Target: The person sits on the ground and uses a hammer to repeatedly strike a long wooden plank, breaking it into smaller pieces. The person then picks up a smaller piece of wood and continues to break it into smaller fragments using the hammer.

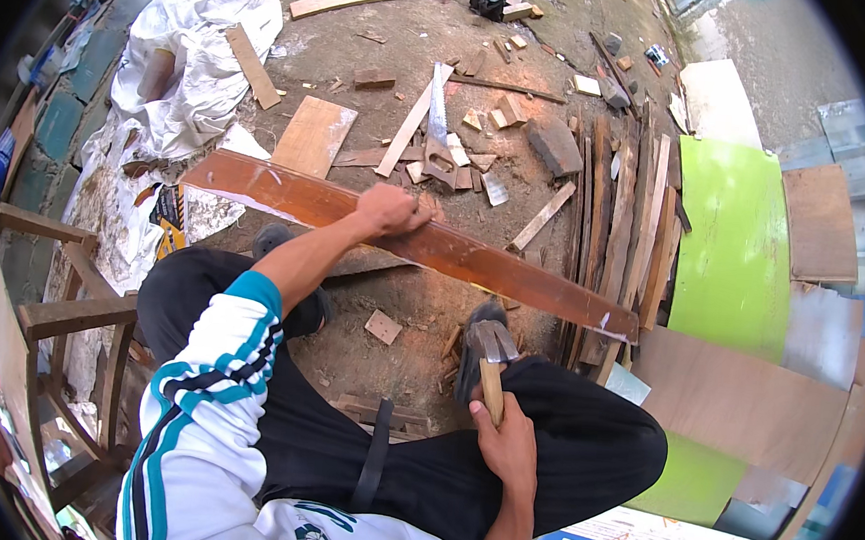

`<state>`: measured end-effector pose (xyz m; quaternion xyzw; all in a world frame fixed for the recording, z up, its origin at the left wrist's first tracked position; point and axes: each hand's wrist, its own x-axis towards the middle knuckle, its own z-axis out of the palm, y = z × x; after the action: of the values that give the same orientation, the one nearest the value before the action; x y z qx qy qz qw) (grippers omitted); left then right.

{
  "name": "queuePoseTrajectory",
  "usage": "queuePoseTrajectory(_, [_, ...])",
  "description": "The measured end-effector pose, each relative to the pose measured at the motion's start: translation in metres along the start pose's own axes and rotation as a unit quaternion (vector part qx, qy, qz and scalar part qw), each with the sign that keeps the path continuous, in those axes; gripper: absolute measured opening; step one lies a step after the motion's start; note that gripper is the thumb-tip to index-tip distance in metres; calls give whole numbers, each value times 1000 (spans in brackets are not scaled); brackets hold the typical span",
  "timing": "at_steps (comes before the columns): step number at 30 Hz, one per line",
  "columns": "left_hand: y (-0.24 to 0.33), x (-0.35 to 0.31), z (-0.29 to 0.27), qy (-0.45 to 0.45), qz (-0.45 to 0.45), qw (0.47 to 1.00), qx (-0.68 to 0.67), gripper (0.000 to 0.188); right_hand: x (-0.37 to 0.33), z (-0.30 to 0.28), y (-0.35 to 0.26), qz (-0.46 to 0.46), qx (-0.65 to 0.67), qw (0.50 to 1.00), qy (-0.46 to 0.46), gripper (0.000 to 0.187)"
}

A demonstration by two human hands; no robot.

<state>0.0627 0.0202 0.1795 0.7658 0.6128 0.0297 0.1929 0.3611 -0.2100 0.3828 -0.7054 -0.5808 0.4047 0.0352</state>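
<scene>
A long reddish-brown wooden board (pixel 297 195) lies crosswise in front of me, slanting down to the right. My left hand (pixel 394 210) is closed over its upper edge near the middle. Its thumb side is partly hidden from view. Low on the right, my right hand (pixel 508 438) grips the pale wooden handle of a claw hammer (pixel 492 344). The metal head of the hammer is up, in front of my shoe and below the board, apart from it. Beyond the board, a handsaw (pixel 437 120) with a wooden handle lies on the ground.
A stack of narrow timber strips (pixel 617 213) lies on the right, beside a lime-green panel (pixel 733 251). Scattered offcuts and a dark grey block (pixel 553 146) lie ahead. A white sack (pixel 203 38) is at far left. A wooden frame (pixel 83 316) stands by my left knee.
</scene>
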Motion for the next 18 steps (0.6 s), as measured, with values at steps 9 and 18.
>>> queuePoseTrajectory(9, [40,3,78,-53,139,989,-15,67,23,14,2,11,54,996,-74,28])
queuePoseTrajectory(18, [103,63,101,-161,224,961,-3,62,44,13,9,89,66,993,-49,30])
